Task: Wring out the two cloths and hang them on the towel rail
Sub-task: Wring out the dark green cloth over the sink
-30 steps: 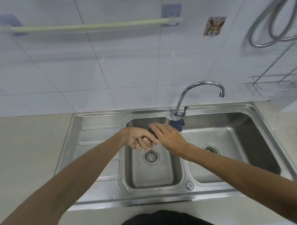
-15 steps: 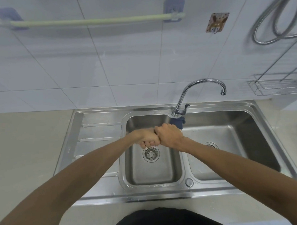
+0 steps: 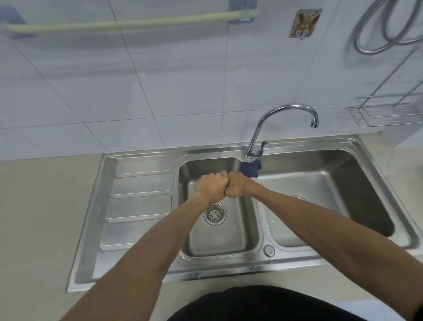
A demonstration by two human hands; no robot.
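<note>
My left hand (image 3: 210,188) and my right hand (image 3: 236,187) are fists pressed knuckle to knuckle above the left basin (image 3: 221,240) of the steel sink. Both are clenched on a dark blue cloth, most of it hidden inside the fists. A bunched dark blue cloth end (image 3: 251,169) shows just past my right hand, on the divider under the tap. I cannot tell whether it is the same cloth or a second one. The pale green towel rail (image 3: 127,23) runs along the tiled wall at the upper left, with nothing on it.
A chrome swan-neck tap (image 3: 276,110) rises behind the divider, its spout over the right basin (image 3: 328,199). The ribbed drainboard (image 3: 139,185) lies left. A wire rack (image 3: 385,114), a coiled metal hose (image 3: 391,24) and a sticker hook (image 3: 305,22) are on the right wall.
My hands have closed up from overlapping grips into two tight fists side by side, and the dark cloth seen between them earlier is now hidden. The view has tilted slightly.
</note>
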